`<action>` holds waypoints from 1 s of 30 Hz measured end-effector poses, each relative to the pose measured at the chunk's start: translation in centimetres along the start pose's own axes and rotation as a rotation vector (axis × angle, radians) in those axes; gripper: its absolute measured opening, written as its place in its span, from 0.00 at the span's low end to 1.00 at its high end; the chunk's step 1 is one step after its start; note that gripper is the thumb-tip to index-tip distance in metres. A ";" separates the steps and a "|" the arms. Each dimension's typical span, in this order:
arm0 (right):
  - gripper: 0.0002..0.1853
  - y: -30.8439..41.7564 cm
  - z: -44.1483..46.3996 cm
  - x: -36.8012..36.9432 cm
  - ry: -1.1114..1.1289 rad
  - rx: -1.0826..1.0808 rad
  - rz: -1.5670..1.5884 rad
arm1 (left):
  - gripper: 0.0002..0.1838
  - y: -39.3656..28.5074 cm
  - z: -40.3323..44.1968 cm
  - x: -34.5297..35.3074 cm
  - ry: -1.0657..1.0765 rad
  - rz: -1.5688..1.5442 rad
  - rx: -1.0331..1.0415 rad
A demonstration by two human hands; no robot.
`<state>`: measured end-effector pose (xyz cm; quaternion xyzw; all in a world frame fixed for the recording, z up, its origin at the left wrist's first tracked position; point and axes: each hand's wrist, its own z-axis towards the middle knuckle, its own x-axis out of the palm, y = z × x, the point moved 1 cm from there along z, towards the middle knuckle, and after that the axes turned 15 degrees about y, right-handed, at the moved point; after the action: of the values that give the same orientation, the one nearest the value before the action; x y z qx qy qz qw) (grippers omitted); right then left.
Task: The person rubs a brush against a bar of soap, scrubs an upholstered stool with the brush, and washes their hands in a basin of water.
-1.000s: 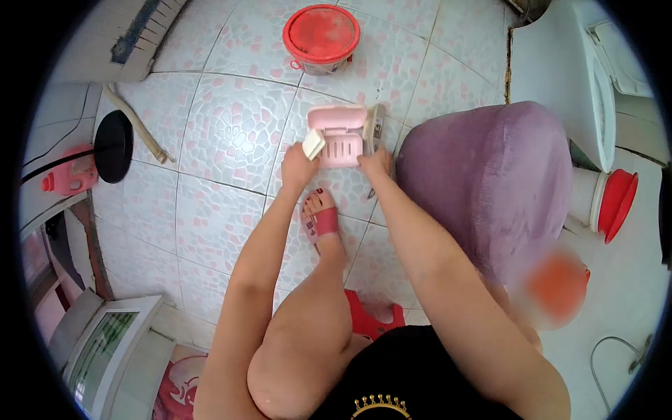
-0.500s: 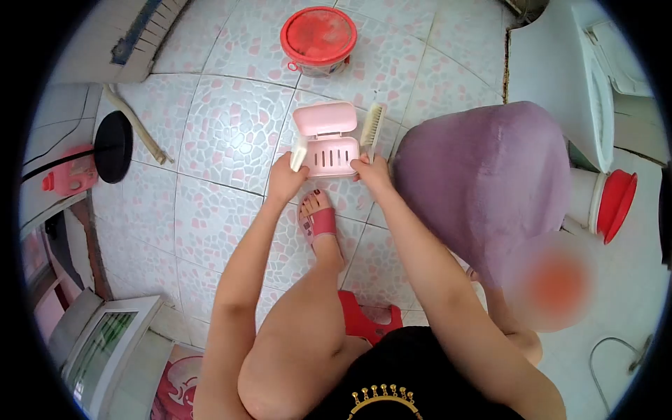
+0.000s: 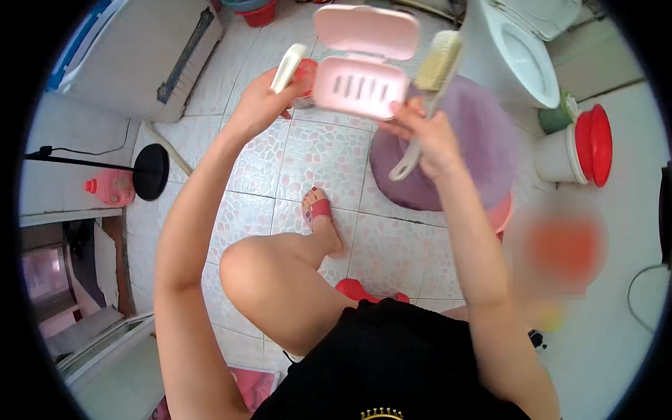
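Note:
My right hand (image 3: 434,136) pinches the near right corner of a pink soap box (image 3: 360,87), whose lid (image 3: 367,31) is flipped up and whose slotted tray is bare. The same hand grips a long-handled scrub brush (image 3: 439,63) with cream bristles, its handle pointing down past the fingers. In my left hand (image 3: 262,101) is a smooth white oblong piece (image 3: 288,68), standing up from the grip; its kind is unclear. The left fingertips are close to the box's left side, and I cannot tell whether they touch it.
Behind my left hand stands a red-lidded tub (image 3: 306,70). A purple fabric-covered mound (image 3: 483,140) is on the right, near a toilet (image 3: 525,56) and a white bucket with a red lid (image 3: 563,155). A black round stand base (image 3: 150,171) and a pink jug (image 3: 112,187) are left.
Both hands have lifted the soap box, brush and white piece up and away from the floor. My left hand has shifted left, away from its earlier grip at the box's edge.

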<state>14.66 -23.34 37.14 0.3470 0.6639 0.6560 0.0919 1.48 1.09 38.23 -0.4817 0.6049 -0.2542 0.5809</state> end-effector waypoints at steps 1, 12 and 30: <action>0.23 1.8 -1.2 -1.6 -0.020 -0.028 -0.021 | 0.25 -2.0 0.0 0.4 0.029 0.006 0.022; 0.08 8.1 -10.2 -16.9 -0.640 -0.307 -1.288 | 0.27 -9.0 6.5 17.1 0.244 0.756 0.146; 0.17 7.1 -16.0 -29.9 -0.721 -0.283 -0.065 | 0.24 -10.7 10.1 26.4 0.317 0.722 0.169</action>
<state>30.07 -54.38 35.77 0.5182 0.5025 0.5739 0.3869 17.79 -23.92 33.44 -0.1436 0.7941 -0.1539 0.5701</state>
